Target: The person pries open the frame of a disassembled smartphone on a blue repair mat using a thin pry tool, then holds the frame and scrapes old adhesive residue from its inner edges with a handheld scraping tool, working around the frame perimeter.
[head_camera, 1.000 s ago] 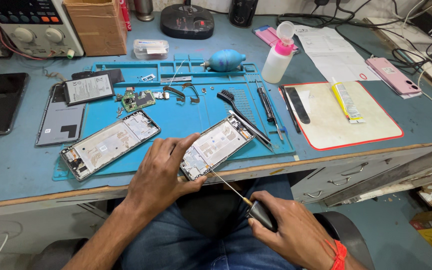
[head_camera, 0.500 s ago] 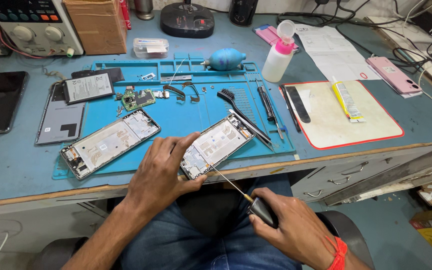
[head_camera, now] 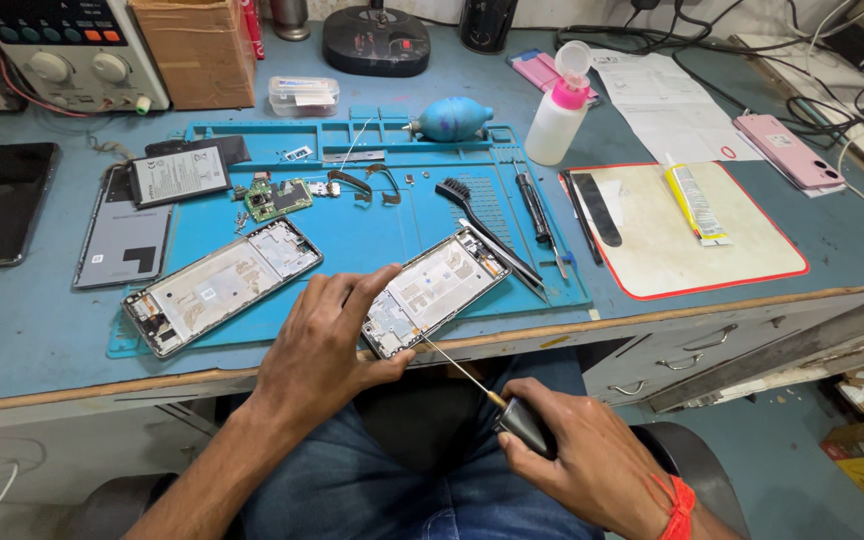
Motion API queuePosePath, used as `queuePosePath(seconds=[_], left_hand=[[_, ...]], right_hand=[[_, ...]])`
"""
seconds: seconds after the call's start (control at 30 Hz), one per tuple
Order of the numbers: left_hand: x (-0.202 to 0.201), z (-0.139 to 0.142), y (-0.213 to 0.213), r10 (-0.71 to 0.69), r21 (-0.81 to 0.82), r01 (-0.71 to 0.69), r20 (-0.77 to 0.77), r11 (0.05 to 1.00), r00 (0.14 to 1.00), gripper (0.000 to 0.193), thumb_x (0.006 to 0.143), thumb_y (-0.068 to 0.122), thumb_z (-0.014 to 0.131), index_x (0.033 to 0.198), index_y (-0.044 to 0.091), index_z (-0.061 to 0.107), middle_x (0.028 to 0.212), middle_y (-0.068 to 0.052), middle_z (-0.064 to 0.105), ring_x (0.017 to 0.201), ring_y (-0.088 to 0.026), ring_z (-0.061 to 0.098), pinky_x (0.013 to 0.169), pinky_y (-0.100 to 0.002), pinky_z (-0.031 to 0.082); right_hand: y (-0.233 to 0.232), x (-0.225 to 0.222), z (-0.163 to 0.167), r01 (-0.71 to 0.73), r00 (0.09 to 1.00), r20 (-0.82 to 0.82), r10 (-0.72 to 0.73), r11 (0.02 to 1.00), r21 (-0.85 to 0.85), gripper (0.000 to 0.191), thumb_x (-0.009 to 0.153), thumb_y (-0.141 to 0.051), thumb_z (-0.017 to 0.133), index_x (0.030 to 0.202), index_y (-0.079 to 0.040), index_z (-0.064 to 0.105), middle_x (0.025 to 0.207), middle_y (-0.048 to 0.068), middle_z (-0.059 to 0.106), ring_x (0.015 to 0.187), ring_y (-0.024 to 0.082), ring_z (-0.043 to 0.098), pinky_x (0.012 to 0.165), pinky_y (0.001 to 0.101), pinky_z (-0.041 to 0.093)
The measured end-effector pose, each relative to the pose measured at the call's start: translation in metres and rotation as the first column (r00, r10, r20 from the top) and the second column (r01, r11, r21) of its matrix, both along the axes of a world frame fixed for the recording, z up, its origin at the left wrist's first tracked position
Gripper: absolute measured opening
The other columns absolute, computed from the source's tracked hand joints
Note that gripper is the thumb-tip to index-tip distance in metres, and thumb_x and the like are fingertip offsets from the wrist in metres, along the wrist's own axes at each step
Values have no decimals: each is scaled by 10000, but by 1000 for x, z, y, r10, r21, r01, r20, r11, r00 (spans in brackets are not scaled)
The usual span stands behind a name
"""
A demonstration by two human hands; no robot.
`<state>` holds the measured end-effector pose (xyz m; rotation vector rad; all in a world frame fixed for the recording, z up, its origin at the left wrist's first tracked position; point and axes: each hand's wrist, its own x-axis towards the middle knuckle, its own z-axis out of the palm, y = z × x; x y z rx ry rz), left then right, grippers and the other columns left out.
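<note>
Screwdriver (head_camera: 472,378) tip at opened phone (head_camera: 434,291) near corner; right hand (head_camera: 592,462) fingers wrapped round handle, left hand (head_camera: 324,345) pinching frame; keep shaft square, press lightly.

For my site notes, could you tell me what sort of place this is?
Most likely a phone repair bench: two opened phone frames lie on a blue work mat, beside a loose circuit board and a cleaning brush.
</note>
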<state>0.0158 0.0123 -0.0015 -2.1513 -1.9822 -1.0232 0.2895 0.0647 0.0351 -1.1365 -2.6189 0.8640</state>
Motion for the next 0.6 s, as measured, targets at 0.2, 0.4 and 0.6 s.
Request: queuePosePath(seconds=[0.2,0.4,0.6], left_hand=[[0,-2,0,7,-18,-7,1,1000,1000,958,651,359,927,1454,117,463,1095,-111,636,1015,-291,579,930,-455,499],[-1,-3,1,-7,27,8,-6,1000,1000,969,637,360,928,1450,106,466,1112,-122,637,1032,-297,584,930,-460,498],[-1,-3,1,2,-5,-2,-11,1000,1000,967,642,363,929,1454,115,464,1124,-111,642,1028,-288,587,946,-454,503]], right_hand=[[-1,1,4,50,998,38,-48,998,-37,454,812,-303,711,1224,-132,625,744,167,713,691,374,682,631,446,528],[0,1,6,63,996,60,-60,997,-46,443,810,-300,708,1216,-140,628,785,159,714,684,362,687,626,444,525],[0,1,7,2,1000,-13,-3,1000,-13,416,819,-287,707,1192,-119,634,734,155,721,686,364,690,611,441,526]])
